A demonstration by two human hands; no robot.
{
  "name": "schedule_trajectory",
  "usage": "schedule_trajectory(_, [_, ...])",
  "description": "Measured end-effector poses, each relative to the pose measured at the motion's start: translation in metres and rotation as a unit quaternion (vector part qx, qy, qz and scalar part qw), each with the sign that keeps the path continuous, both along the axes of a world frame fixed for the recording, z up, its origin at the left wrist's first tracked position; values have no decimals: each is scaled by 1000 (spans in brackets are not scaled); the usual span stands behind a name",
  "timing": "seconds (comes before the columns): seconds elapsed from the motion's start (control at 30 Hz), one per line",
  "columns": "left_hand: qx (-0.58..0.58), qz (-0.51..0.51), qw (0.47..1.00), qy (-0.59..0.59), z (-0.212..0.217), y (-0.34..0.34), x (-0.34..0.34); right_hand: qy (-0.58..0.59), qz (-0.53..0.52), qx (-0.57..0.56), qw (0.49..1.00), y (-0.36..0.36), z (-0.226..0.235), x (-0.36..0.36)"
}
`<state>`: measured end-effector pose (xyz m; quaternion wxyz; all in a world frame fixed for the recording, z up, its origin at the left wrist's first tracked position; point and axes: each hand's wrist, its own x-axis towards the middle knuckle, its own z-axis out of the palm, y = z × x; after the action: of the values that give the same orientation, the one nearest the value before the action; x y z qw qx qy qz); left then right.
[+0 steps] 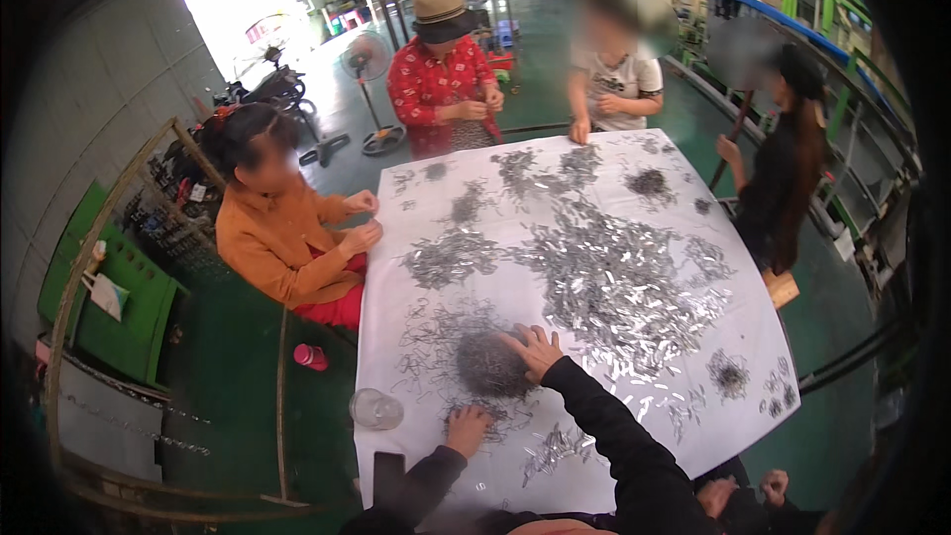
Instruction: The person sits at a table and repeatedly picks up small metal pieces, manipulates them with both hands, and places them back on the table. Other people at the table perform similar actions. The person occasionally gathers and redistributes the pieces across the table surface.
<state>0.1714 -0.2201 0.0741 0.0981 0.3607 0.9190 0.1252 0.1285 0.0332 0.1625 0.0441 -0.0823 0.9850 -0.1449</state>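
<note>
My right hand point(536, 352) reaches over the white-covered table with its fingers spread. Its fingertips touch the right edge of a dense, dark round heap of thin wire pieces point(489, 365). Nearer to me, my left hand point(469, 429) lies low over a looser scatter of wire pieces point(507, 422), fingers apart and pointing away from me. Nothing is visibly held in either hand, though the left fingertips are partly lost among the wires. Right of my right hand spreads a large pile of small shiny metal strips point(624, 287).
A clear glass jar point(376, 409) and a dark phone-like slab point(388, 476) lie at the table's left edge. Smaller metal heaps dot the white sheet point(693, 446). Several people stand or sit around; another person's hands point(773, 486) show at lower right. A pink cup point(310, 357) stands beyond the left edge.
</note>
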Motion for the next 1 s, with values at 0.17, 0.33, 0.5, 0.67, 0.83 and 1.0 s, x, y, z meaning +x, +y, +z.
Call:
schedule_trajectory(0.17, [46, 20, 998, 37, 15, -3, -1, 162, -73, -138, 974, 40, 5, 68])
schedule_trajectory(0.33, [142, 80, 987, -11, 21, -13, -6, 9, -202, -207, 957, 40, -62, 166])
schedule_trajectory(0.5, [114, 118, 986, -30, 20, -18, -11, 33, -222, -92, 970, -18, -129, 219])
schedule_trajectory(0.67, [41, 145, 988, -20, 25, -32, -8, 112, -252, -182, 944, -33, -151, 224])
schedule_trajectory(0.83, [-39, 227, 963, -138, 5, -45, 13, 162, -306, -261, 901, -31, -144, 236])
schedule_trajectory(1.0, [71, 218, 971, -64, -27, -43, 15, 146, -401, -355, 832, -31, -140, 234])
